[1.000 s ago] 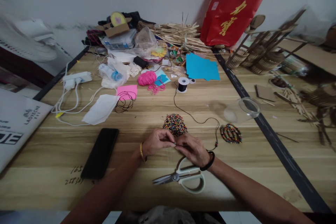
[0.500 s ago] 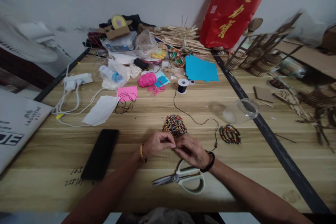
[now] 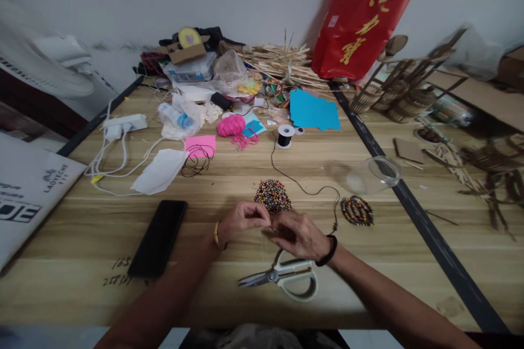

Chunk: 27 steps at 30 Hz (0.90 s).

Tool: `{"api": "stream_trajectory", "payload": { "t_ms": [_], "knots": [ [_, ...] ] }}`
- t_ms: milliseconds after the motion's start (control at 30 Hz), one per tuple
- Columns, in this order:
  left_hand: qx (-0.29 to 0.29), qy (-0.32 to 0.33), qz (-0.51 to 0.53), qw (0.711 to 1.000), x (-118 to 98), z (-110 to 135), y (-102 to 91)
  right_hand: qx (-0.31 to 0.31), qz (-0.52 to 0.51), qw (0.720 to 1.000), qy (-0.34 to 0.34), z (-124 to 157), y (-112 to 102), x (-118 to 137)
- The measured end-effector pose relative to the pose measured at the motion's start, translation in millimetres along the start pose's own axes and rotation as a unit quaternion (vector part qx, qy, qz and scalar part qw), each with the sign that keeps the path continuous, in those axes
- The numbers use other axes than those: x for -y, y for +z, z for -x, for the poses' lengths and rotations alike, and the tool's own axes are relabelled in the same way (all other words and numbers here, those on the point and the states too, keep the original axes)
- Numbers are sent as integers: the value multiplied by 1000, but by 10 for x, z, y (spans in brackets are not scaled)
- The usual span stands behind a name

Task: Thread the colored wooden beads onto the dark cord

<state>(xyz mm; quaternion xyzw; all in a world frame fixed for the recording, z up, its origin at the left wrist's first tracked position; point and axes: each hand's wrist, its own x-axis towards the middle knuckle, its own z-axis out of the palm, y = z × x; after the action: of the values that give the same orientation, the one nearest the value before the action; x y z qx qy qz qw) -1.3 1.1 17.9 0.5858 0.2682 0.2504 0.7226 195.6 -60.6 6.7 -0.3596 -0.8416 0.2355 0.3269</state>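
Note:
My left hand and my right hand meet fingertip to fingertip on the wooden table, just in front of a pile of small coloured beads. Both hands are pinched shut around something tiny, a bead or the end of the thin black cord; I cannot make out which. The cord runs from my right hand back to a black spool. A few beads hang on the cord near my right wrist. White-handled scissors lie just below my hands.
A finished bead bracelet and a tipped clear cup lie to the right. A black phone lies to the left, with a white mask, pink yarn, blue paper, a red bag and craft clutter behind.
My hands stay together at the same spot with small finger movements. The view has shifted slightly.

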Motion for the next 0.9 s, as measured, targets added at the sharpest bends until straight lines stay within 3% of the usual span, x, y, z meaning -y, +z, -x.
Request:
{"api": "stream_trajectory", "payload": {
  "t_ms": [267, 400, 567, 667, 767, 900],
  "knots": [
    [14, 12, 123, 992, 18, 26, -47, 128, 78, 989, 16, 12, -131, -35],
    [19, 11, 130, 991, 35, 33, -66, 196, 120, 971, 68, 28, -299, -32],
    [42, 5, 54, 998, 34, 22, -64, 270, 168, 930, 184, 50, -648, -9],
    [43, 23, -2, 999, 42, 18, -48, 221, 95, 952, 192, 21, -707, 14],
    [31, 46, -51, 997, 44, 22, -19, 117, -64, 965, 226, -29, -537, 57],
    [-8, 96, -104, 990, 37, 28, 18, 26, -298, 920, 252, -81, -188, 118]
  ]
}}
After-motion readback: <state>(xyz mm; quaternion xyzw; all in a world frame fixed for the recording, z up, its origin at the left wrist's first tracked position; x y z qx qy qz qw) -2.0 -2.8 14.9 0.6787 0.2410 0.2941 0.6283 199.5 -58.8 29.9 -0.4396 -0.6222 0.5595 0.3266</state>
